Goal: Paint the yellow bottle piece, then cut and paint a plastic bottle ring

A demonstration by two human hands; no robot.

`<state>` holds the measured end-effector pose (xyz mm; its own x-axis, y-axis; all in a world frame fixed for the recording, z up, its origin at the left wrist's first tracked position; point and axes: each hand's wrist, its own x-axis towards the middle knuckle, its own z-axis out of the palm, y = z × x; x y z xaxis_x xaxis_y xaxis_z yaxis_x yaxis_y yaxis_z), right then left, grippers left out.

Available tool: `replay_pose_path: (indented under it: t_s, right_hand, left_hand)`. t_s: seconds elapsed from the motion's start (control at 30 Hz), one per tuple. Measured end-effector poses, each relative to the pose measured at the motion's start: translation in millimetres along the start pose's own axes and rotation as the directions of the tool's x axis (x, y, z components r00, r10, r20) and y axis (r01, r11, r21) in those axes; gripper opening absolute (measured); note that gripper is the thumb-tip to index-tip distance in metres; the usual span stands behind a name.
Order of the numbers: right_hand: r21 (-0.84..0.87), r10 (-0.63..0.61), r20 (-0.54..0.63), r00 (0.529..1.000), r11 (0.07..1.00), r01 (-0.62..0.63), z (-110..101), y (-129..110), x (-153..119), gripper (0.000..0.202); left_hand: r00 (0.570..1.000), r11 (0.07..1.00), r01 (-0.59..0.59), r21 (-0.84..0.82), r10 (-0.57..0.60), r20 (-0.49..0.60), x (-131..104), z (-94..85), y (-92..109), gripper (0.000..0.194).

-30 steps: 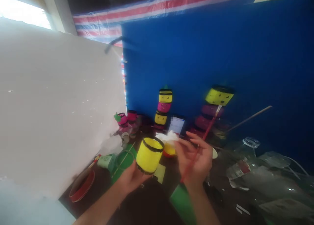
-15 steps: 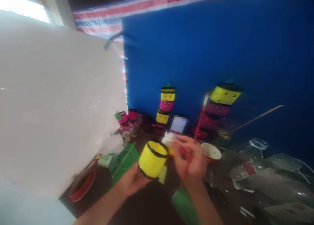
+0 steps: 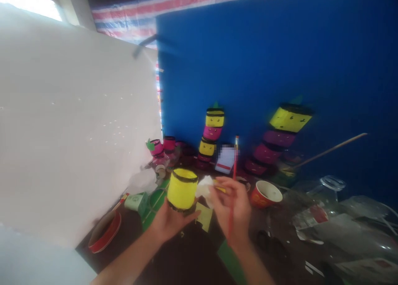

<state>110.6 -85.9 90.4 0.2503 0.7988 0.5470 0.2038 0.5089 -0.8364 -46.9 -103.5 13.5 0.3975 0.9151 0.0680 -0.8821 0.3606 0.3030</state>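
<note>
A person works over a dark table (image 3: 183, 264), and nearest in the view come the two bare arms. The left hand (image 3: 168, 220) grasps a yellow cup (image 3: 182, 192) at its lower part; the thumb is stretched out to the right, while the other fingers are mostly hidden. This cup is in the air above the table, a little tilted, its open mouth upward, with a black band around the top and another around the bottom. The right hand (image 3: 234, 206) pinches a white tissue (image 3: 205, 187) between the fingertips, and in the same hand a red brush (image 3: 235, 165) is held, almost upright. The tissue is at the side of the cup; whether they touch, one cannot tell. Below the hands lie a piece of yellow paper (image 3: 204, 218) and a green sheet (image 3: 231, 258). On the left side is a red ribbon roll (image 3: 105, 233), and behind it a small pale green cup (image 3: 134, 202). On the right side a paper cup (image 3: 265, 194) stands upright, and beyond it are clear plastic bottles (image 3: 329, 189). Farther back, a phone (image 3: 225, 160) leans between two stacks of yellow and pink cups (image 3: 214, 132) with drawn faces, before a blue wall (image 3: 242, 69).
</note>
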Motion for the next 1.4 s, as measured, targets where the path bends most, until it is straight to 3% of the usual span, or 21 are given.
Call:
replay_pose_path:
  t_s: [0.2, 0.5, 0.63, 0.73, 0.8, 0.87, 1.0, 1.07, 1.13, 1.27, 1.4]
  right_hand:
    - [-0.022, -0.031, 0.081, 0.996, 0.999, 0.033, 4.9, 1.9, -6.6, 0.015]
    - [-0.132, 0.027, 0.162, 0.986, 0.991, -0.006, 2.7, 19.7, -19.9, 0.023]
    - [-0.06, 0.115, 0.203, 0.973, 0.993, -0.104, 4.4, 19.8, -21.2, 0.03]
    - [0.068, 0.263, 0.307, 0.915, 0.953, -0.297, 4.3, 15.4, -20.8, 0.035]
    - [0.114, 0.321, 0.343, 0.883, 0.919, -0.378, 3.7, 11.2, -20.3, 0.035]
    - [0.121, 0.327, 0.301, 0.896, 0.919, -0.376, 3.5, 7.1, -19.6, 0.033]
    - [0.075, 0.239, 0.053, 0.97, 0.967, -0.242, 3.4, 2.2, -15.2, 0.03]
    - [0.012, 0.093, -0.108, 0.99, 0.996, -0.093, 2.1, 2.2, -9.3, 0.029]
    - [-0.056, -0.103, -0.194, 0.976, 0.994, 0.094, -0.5, 2.9, -0.1, 0.028]
    - [-0.183, -0.401, -0.11, 0.909, 0.907, 0.378, -6.5, 2.2, 21.4, 0.03]
    - [-0.272, -0.459, 0.085, 0.884, 0.843, 0.464, -7.8, -1.5, 31.4, 0.021]
  left_hand:
    - [0.995, 1.0, 0.022, 0.007, -0.021, -0.097, 1.9, 0.4, -2.0, 0.045]
    - [0.999, 1.0, 0.025, 0.019, -0.025, -0.021, -2.1, 2.7, 5.3, 0.034]
    - [0.994, 0.995, 0.053, 0.08, -0.045, -0.1, -6.1, -1.9, 6.9, 0.036]
    - [0.986, 0.993, 0.073, 0.097, -0.057, -0.157, -8.0, -5.7, 8.3, 0.038]
    - [0.988, 0.995, 0.074, 0.063, -0.065, -0.137, -8.2, -6.9, 9.0, 0.036]
    - [0.993, 0.997, 0.072, 0.027, -0.069, -0.097, -7.9, -6.5, 9.6, 0.032]
    - [0.995, 0.995, 0.101, -0.004, -0.1, 0.018, -6.8, -1.8, 9.5, 0.033]
    - [0.99, 0.992, 0.121, -0.02, -0.12, 0.073, -6.8, -0.7, 7.5, 0.04]
    - [0.987, 0.989, 0.141, -0.036, -0.137, 0.085, -7.2, -3.1, 3.7, 0.045]
    - [0.986, 0.985, 0.163, -0.059, -0.162, 0.026, -8.8, -17.0, -6.3, 0.044]
    - [0.988, 0.987, 0.144, -0.068, -0.147, -0.047, -9.7, -25.8, -13.1, 0.045]
